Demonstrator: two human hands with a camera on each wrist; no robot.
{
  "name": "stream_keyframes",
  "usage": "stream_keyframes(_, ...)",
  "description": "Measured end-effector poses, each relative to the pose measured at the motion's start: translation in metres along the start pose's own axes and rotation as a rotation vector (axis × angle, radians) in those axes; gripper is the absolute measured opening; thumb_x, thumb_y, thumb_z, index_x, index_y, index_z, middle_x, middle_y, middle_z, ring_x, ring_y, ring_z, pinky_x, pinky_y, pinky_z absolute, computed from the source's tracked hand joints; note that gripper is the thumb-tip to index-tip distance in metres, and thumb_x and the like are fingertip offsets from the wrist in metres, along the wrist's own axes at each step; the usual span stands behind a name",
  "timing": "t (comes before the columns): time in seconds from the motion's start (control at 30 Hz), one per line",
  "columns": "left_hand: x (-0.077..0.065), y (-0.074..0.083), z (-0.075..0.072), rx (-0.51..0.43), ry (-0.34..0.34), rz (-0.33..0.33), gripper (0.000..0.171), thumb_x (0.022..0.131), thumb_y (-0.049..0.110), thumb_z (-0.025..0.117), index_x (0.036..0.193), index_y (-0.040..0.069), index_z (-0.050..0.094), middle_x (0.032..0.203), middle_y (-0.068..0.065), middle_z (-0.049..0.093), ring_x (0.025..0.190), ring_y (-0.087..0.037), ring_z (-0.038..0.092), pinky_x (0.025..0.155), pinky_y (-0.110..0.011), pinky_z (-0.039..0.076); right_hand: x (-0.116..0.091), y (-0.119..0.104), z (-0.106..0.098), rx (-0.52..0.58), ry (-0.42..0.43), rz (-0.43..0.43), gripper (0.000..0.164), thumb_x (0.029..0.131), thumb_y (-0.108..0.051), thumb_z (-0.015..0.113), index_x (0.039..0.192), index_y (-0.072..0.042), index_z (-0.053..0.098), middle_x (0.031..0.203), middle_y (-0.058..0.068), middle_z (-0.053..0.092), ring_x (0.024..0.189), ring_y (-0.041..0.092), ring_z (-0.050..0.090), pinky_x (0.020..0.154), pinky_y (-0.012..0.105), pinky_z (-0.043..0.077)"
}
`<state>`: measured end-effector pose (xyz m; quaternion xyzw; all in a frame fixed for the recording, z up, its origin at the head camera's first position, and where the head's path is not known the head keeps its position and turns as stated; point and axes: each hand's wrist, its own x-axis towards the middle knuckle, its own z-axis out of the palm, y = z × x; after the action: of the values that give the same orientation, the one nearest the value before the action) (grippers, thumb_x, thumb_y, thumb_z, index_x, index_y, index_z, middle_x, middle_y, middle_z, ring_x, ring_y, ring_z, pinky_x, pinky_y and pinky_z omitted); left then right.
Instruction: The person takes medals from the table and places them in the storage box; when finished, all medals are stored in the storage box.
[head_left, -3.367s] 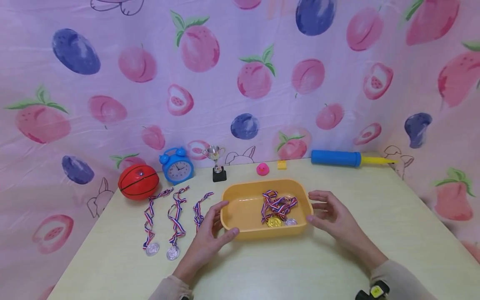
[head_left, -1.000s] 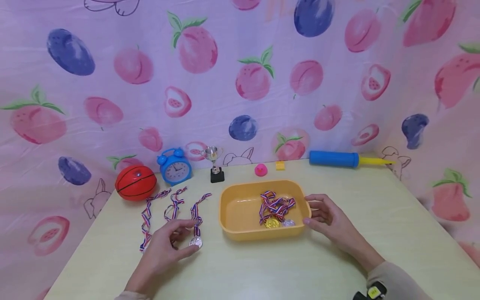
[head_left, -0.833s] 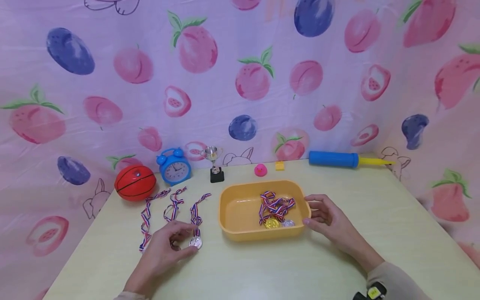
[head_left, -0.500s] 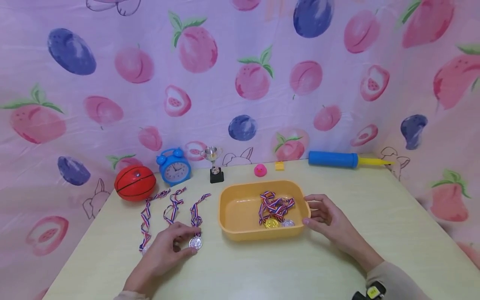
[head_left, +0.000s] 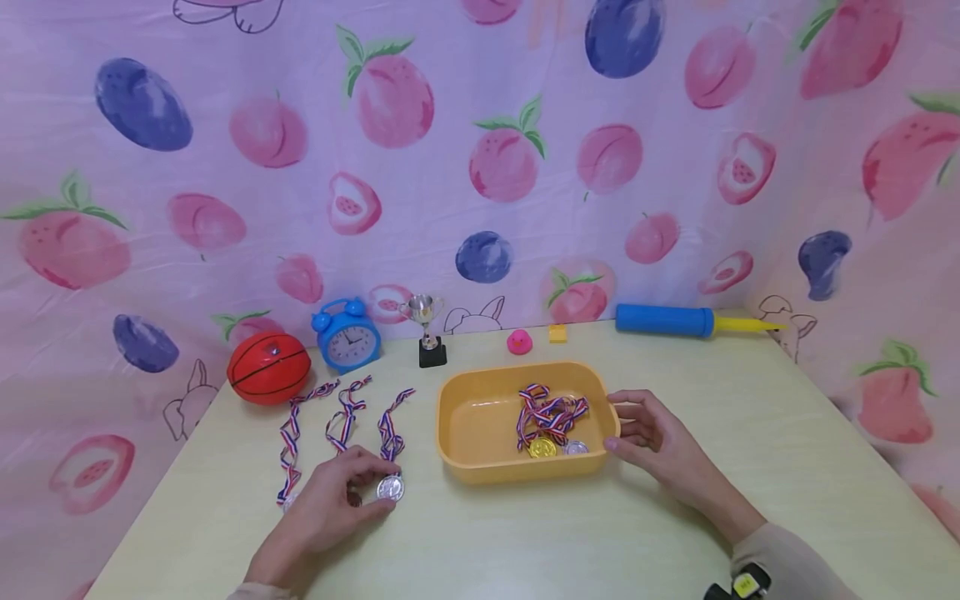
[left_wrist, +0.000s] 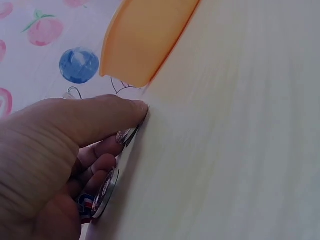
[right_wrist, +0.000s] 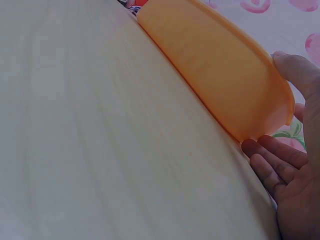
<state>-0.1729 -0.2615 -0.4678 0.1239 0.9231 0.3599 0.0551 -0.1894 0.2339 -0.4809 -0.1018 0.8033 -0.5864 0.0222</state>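
In the head view, my left hand point(head_left: 328, 500) pinches a silver medal point(head_left: 390, 488) at its edge between thumb and fingertips. The medal lies on the table, its striped ribbon point(head_left: 387, 433) trailing away. A second silver medal point(left_wrist: 106, 194) sits under the curled fingers in the left wrist view. Farther left lies another medal point(head_left: 291, 502), partly covered by the hand. My right hand point(head_left: 663, 446) rests against the right end of a yellow plastic tub point(head_left: 480, 477), with thumb at the rim and relaxed fingers along the wall. Inside are a gold medal point(head_left: 542, 448), a silver medal point(head_left: 576, 448) and tangled ribbons.
Along the back stand a red ball point(head_left: 268, 368), a blue alarm clock point(head_left: 348, 342), a small trophy cup point(head_left: 429, 333), a pink duck point(head_left: 519, 342) and a yellow block point(head_left: 557, 334). A blue pump point(head_left: 663, 320) lies at the back right. A fruit-print curtain point(head_left: 420, 200) hangs behind.
My left hand has left the tub and moved left to the nearest medal, whose ribbon now lies slightly straighter. My right hand stays at the tub's end.
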Motion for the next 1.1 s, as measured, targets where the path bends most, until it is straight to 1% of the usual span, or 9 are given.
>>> stream_keyframes(0.17, 0.0, -0.003, 0.0, 0.013, 0.029, 0.019, 0.038, 0.086, 0.029, 0.1, 0.12, 0.03, 0.085, 0.103, 0.008, 0.07, 0.095, -0.017, 0.062, 0.079, -0.022, 0.057, 0.0, -0.001, 0.0, -0.002, 0.002, 0.004, 0.06, 0.105, -0.026, 0.081, 0.157, -0.02, 0.05, 0.158, 0.019, 0.059, 0.131, 0.038, 0.065, 0.099, 0.02, 0.06)
stream_keyframes(0.27, 0.0, -0.005, 0.0, 0.006, 0.043, 0.029, 0.038, 0.083, 0.028, 0.102, 0.116, 0.028, 0.085, 0.1, 0.008, 0.07, 0.093, -0.018, 0.061, 0.076, -0.023, 0.056, 0.0, -0.001, 0.0, -0.002, 0.002, 0.007, 0.061, 0.105, -0.026, 0.081, 0.157, -0.02, 0.05, 0.158, 0.019, 0.059, 0.131, 0.038, 0.065, 0.099, 0.02, 0.06)
stream_keyframes(0.4, -0.002, -0.004, 0.002, -0.017, 0.082, 0.013, 0.038, 0.08, 0.023, 0.102, 0.113, 0.028, 0.085, 0.097, 0.007, 0.069, 0.091, -0.019, 0.061, 0.074, -0.023, 0.056, 0.0, -0.001, 0.0, -0.003, 0.002, 0.01, 0.061, 0.105, -0.026, 0.081, 0.157, -0.02, 0.05, 0.158, 0.019, 0.059, 0.131, 0.038, 0.065, 0.099, 0.02, 0.06)
stream_keyframes(0.47, -0.002, -0.002, 0.002, -0.034, 0.109, -0.003, 0.038, 0.079, 0.021, 0.102, 0.113, 0.028, 0.084, 0.096, 0.007, 0.069, 0.09, -0.019, 0.063, 0.074, -0.023, 0.057, 0.0, -0.001, 0.0, -0.005, 0.003, 0.011, 0.061, 0.105, -0.026, 0.081, 0.157, -0.02, 0.05, 0.158, 0.019, 0.059, 0.131, 0.038, 0.065, 0.098, 0.02, 0.06)
stream_keyframes(0.57, -0.003, 0.003, 0.0, -0.048, 0.149, -0.006, 0.039, 0.079, 0.018, 0.102, 0.112, 0.027, 0.085, 0.097, 0.006, 0.07, 0.091, -0.02, 0.064, 0.075, -0.024, 0.059, 0.0, -0.002, 0.0, -0.005, 0.003, 0.01, 0.061, 0.105, -0.026, 0.081, 0.157, -0.019, 0.05, 0.157, 0.019, 0.059, 0.131, 0.038, 0.065, 0.099, 0.019, 0.059)
stream_keyframes(0.7, -0.001, 0.009, -0.003, -0.058, 0.194, 0.031, 0.04, 0.078, 0.016, 0.102, 0.114, 0.024, 0.085, 0.1, 0.005, 0.071, 0.092, -0.02, 0.064, 0.077, -0.026, 0.06, 0.0, -0.001, -0.001, -0.007, 0.006, 0.002, 0.06, 0.105, -0.026, 0.081, 0.157, -0.02, 0.05, 0.157, 0.019, 0.06, 0.131, 0.037, 0.065, 0.099, 0.019, 0.059)
stream_keyframes(0.93, 0.007, 0.017, -0.011, -0.03, 0.292, 0.138, 0.039, 0.074, 0.013, 0.103, 0.108, 0.021, 0.086, 0.093, 0.007, 0.071, 0.087, -0.024, 0.069, 0.074, -0.034, 0.064, 0.0, 0.0, -0.001, 0.008, -0.006, -0.015, 0.06, 0.106, -0.023, 0.08, 0.157, -0.018, 0.05, 0.157, 0.02, 0.059, 0.129, 0.039, 0.065, 0.098, 0.021, 0.061)
stream_keyframes(1.03, 0.01, 0.021, -0.014, -0.035, 0.294, 0.145, 0.04, 0.075, 0.013, 0.103, 0.11, 0.019, 0.086, 0.092, 0.006, 0.071, 0.087, -0.027, 0.07, 0.074, -0.036, 0.065, 0.0, 0.001, -0.001, 0.015, -0.009, -0.021, 0.059, 0.106, -0.022, 0.079, 0.157, -0.018, 0.049, 0.157, 0.021, 0.06, 0.129, 0.039, 0.066, 0.098, 0.022, 0.061)
stream_keyframes(1.1, 0.011, 0.024, -0.016, -0.034, 0.285, 0.138, 0.04, 0.077, 0.015, 0.102, 0.113, 0.018, 0.086, 0.095, 0.006, 0.072, 0.089, -0.026, 0.069, 0.076, -0.036, 0.065, 0.0, 0.002, -0.001, 0.016, -0.01, -0.024, 0.059, 0.106, -0.022, 0.079, 0.157, -0.018, 0.049, 0.156, 0.021, 0.06, 0.129, 0.039, 0.066, 0.098, 0.022, 0.061)
